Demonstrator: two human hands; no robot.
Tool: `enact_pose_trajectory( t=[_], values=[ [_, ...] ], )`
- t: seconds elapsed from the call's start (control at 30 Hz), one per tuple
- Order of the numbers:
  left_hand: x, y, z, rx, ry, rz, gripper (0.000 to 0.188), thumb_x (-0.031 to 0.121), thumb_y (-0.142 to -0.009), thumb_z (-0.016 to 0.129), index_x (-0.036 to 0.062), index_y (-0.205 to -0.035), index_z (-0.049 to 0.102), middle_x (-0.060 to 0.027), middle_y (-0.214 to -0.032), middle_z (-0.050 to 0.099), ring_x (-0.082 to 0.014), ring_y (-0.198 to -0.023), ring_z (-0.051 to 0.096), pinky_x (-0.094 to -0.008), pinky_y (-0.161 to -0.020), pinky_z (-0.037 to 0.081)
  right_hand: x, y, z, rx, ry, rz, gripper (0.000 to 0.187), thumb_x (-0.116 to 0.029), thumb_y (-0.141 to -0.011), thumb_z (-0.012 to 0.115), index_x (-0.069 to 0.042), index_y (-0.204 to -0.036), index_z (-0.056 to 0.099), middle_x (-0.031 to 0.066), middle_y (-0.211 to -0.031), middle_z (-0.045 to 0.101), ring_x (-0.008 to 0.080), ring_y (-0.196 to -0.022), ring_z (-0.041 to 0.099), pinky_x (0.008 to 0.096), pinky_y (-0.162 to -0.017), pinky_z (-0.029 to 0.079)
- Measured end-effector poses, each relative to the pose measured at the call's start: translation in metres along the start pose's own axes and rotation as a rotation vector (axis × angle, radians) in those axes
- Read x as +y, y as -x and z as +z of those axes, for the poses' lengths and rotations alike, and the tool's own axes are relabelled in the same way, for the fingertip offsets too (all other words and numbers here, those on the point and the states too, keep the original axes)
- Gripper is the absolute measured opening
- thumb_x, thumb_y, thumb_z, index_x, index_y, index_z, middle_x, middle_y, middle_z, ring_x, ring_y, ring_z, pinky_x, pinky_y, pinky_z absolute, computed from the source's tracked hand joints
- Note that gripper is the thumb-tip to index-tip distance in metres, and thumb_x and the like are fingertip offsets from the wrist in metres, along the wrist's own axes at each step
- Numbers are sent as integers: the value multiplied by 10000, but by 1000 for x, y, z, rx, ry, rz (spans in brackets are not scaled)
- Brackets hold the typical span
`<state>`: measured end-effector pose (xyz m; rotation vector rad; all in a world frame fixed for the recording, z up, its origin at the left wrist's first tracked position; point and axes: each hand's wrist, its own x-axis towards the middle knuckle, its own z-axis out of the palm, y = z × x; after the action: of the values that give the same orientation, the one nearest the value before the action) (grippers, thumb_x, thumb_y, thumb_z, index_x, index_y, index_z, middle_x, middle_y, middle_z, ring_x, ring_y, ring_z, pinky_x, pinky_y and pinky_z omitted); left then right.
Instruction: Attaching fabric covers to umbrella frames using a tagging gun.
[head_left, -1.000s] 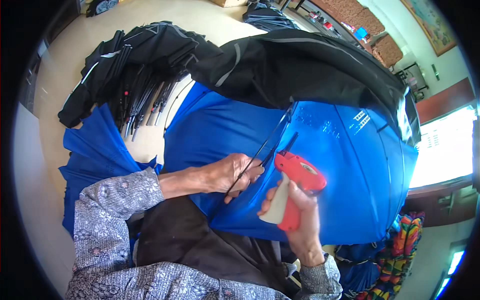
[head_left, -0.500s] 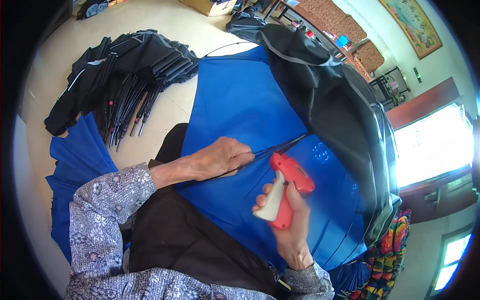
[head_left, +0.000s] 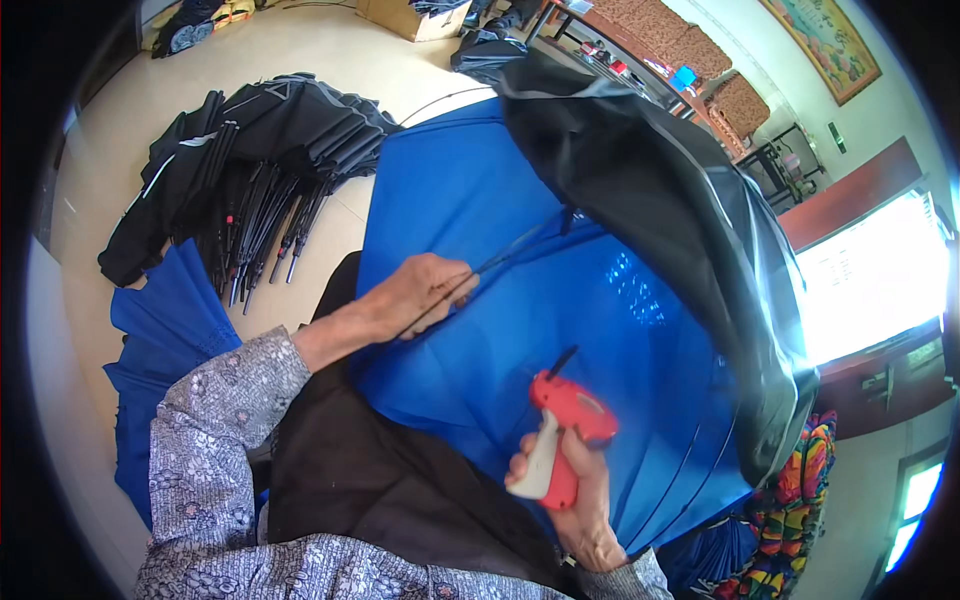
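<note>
An opened umbrella lies across my lap, with its blue inner canopy (head_left: 450, 180) facing me and black fabric (head_left: 640, 150) folded over its far right side. My left hand (head_left: 425, 290) is closed round a thin dark umbrella rib (head_left: 520, 243) that slants up to the right. In my right hand (head_left: 590, 510) is a red tagging gun (head_left: 580, 410) with a pale trigger lever, my fingers wrapped round its grip. Its dark tip points up over the blue cloth, apart from the rib. What lies inside my left fist is hidden.
Folded black umbrellas (head_left: 270, 130) lie on the floor at left, their shafts toward me. Blue fabric (head_left: 175, 320) hangs beside my left arm. Multicoloured cloth (head_left: 790, 500) is at lower right. A cardboard box (head_left: 420, 20) and a long table (head_left: 630, 60) stand at the back.
My right hand has drawn the tagging gun down, away from the rib, and its dark tip now shows. My left hand has shifted up and left with the rib; the black fabric has moved too.
</note>
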<state>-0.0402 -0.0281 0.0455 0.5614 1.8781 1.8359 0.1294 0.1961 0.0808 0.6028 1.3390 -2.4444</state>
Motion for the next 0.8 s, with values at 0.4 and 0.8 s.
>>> enact_pose_trajectory(
  t=[0.4, 0.8],
  values=[
    [-73, 1, -157, 324, 105, -223, 416, 508, -932, 380, 172, -1040, 601, 92, -644, 431, -24, -496, 349, -184, -426, 215, -94, 28, 43, -217, 169, -560, 503, -211, -812, 616, 10, -1223, 427, 173, -919, 587, 307, -743, 619, 434, -617, 531],
    [-10, 7, -117, 902, -464, 302, 278, 228, -911, 548, 8, -1076, 581, -78, -953, 612, -145, -930, 559, -267, -867, 417, 52, -56, 25, -248, 166, 331, 296, -173, -905, 554, 29, -1112, 488, 135, -872, 613, 231, -734, 643, 365, -659, 549]
  ],
)
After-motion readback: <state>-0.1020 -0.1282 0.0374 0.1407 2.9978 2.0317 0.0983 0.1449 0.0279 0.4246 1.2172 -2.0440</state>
